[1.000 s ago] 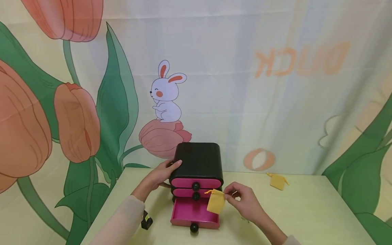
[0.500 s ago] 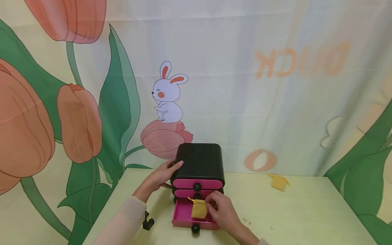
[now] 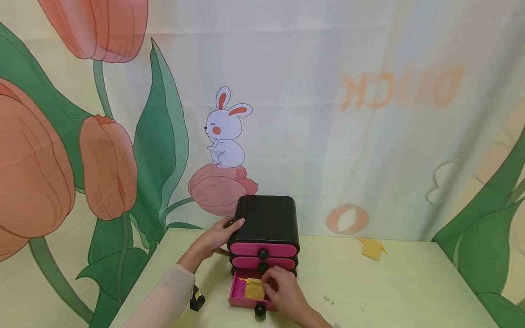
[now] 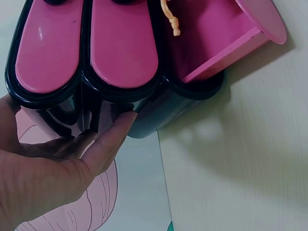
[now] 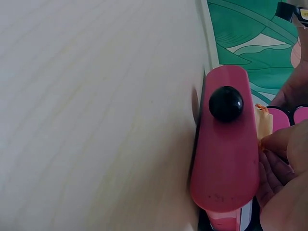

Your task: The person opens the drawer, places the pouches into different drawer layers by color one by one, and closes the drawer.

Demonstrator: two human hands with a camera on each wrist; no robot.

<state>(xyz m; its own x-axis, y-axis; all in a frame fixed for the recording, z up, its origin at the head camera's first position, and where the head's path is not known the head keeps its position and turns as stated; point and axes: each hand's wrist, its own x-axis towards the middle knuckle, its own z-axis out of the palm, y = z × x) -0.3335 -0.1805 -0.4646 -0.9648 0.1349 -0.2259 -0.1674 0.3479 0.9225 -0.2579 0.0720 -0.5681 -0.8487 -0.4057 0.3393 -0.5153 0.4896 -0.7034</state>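
A small black cabinet point(image 3: 266, 218) has stacked pink drawers with round black knobs. My left hand point(image 3: 215, 238) grips its left side, the thumb over the top edge and the fingers along the side. The lowest drawer point(image 3: 237, 298) is pulled out; the drawers above it are closed. Over that drawer, my right hand point(image 3: 285, 291) pinches a yellow drawstring pouch point(image 3: 254, 289) at its right edge. In the right wrist view the pouch point(image 5: 263, 125) shows just behind the drawer front point(image 5: 226, 163). Only its cord end point(image 4: 172, 21) appears in the left wrist view.
Another yellow pouch point(image 3: 372, 250) lies on the table point(image 3: 393, 291) at the back right. Left of the cabinet, near the left sleeve, is a small black object point(image 3: 197, 299) with a yellow mark. A printed curtain point(image 3: 303, 114) hangs behind the table.
The right hand has carried the yellow pouch left and down, from beside the cabinet into the open lowest drawer. The left hand has kept its place on the cabinet.
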